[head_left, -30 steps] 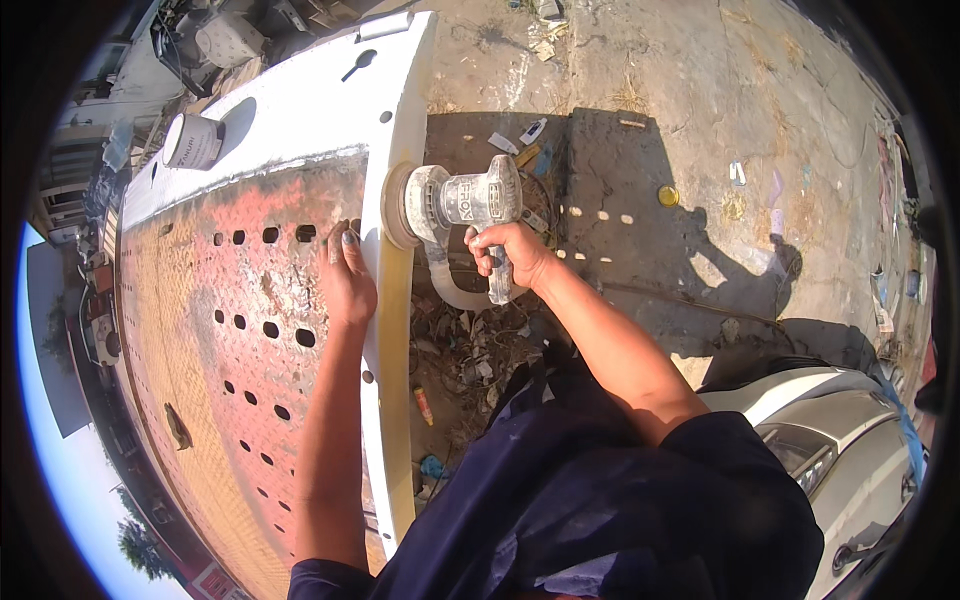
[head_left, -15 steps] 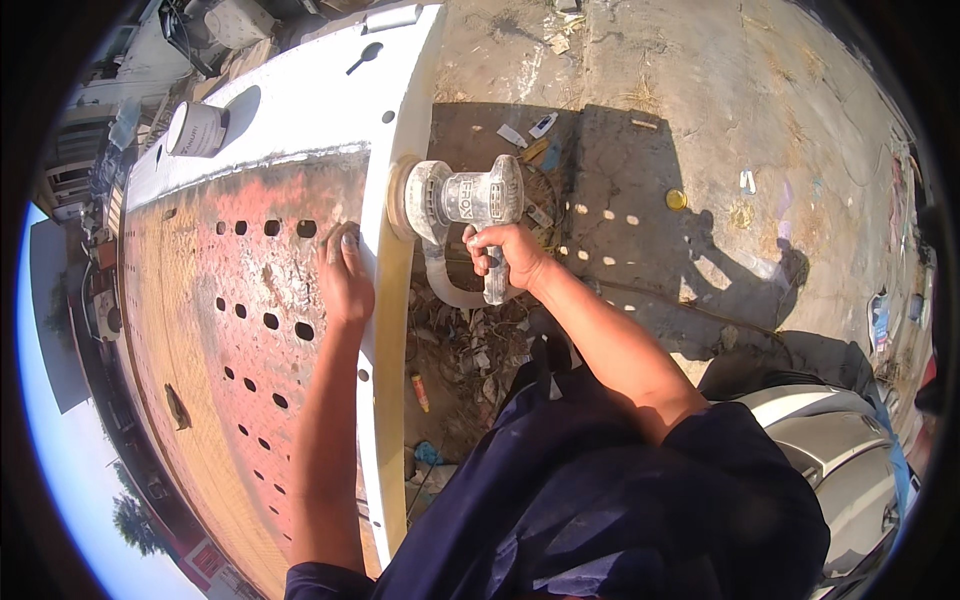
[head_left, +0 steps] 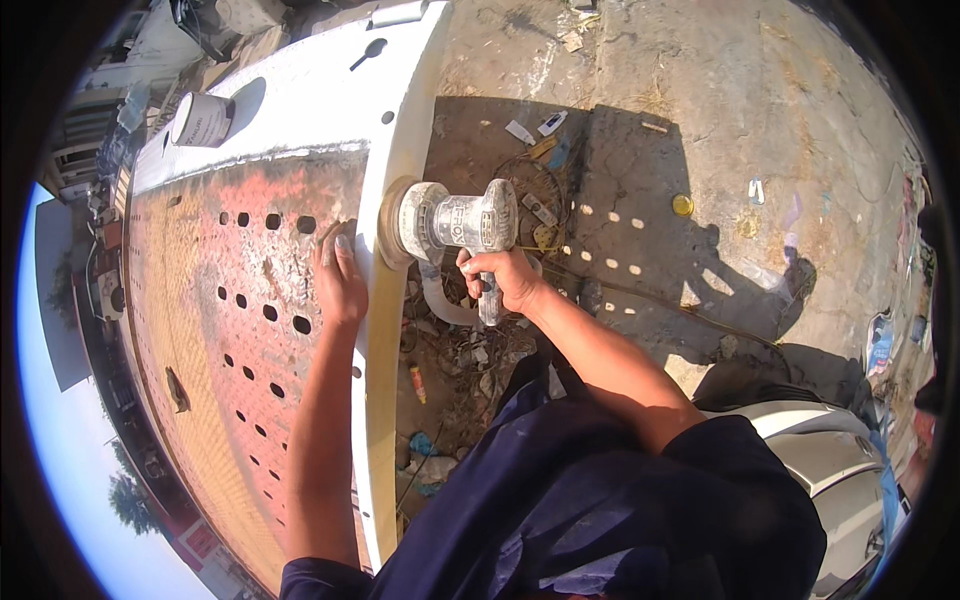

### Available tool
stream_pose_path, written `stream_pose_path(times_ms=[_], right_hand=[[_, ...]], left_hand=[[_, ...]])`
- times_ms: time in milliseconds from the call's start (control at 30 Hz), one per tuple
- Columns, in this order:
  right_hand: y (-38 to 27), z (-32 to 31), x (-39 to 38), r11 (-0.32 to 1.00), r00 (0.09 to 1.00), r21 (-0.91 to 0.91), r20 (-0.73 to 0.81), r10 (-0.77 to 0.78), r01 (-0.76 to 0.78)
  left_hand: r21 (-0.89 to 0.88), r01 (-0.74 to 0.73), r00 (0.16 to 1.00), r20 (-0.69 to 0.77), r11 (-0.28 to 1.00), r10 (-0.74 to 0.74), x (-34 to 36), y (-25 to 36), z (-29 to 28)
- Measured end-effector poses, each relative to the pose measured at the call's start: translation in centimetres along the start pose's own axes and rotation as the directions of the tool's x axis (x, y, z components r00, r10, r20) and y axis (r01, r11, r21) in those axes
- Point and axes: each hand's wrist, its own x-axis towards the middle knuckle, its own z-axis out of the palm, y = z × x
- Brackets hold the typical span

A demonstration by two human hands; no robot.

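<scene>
A dusty whitish power sander (head_left: 462, 219) lies sideways, its round pad pressed against the pale yellow side edge (head_left: 412, 110) of a large panel. My right hand (head_left: 506, 277) is wrapped round its handle, and a curved hose-like part hangs below the body. My left hand (head_left: 342, 283) rests with fingers stretched out on the worn red, perforated part of the panel (head_left: 262, 345), close to its white border. Rows of dark holes run beside that hand. The pad's contact face is hidden against the edge.
A white tub (head_left: 201, 120) stands on the panel's white far end. A small dark piece (head_left: 177, 390) lies on the tan area. Litter and a cable (head_left: 690, 312) are on the ground to the right. A white, rounded vehicle-like body (head_left: 815, 450) is at lower right.
The sander and my right hand have moved a little toward me along the panel's edge. My left hand stays in nearly the same place on the panel.
</scene>
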Motion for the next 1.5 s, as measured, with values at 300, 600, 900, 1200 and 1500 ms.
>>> stream_pose_path(times_ms=[300,600,900,1200,1500], right_hand=[[-1.1,-0.2,0.3,1.0,1.0,-0.017,0.018,0.01,-0.01],[-4.2,-0.3,2.0,1.0,0.999,-0.027,0.035,-0.013,0.014],[-3.1,-0.2,0.7,1.0,1.0,-0.025,0.015,0.018,-0.018],[-7.6,-1.6,4.7,1.0,1.0,-0.017,0.002,-0.021,0.021],[-5.0,-1.3,2.6,0.999,0.999,-0.042,0.03,0.032,-0.031]], left_hand=[[0.055,0.033,0.998,0.042,0.998,-0.035,0.3,-0.3,0.2],[0.094,0.003,0.999,0.038,0.996,-0.007,0.3,-0.4,0.2],[0.09,0.025,0.999,0.043,0.996,-0.029,0.4,0.4,0.0],[0.085,0.05,0.997,0.05,0.995,-0.054,0.6,0.8,-0.2],[0.094,0.007,0.998,0.065,0.996,-0.013,0.5,0.2,-0.1]])
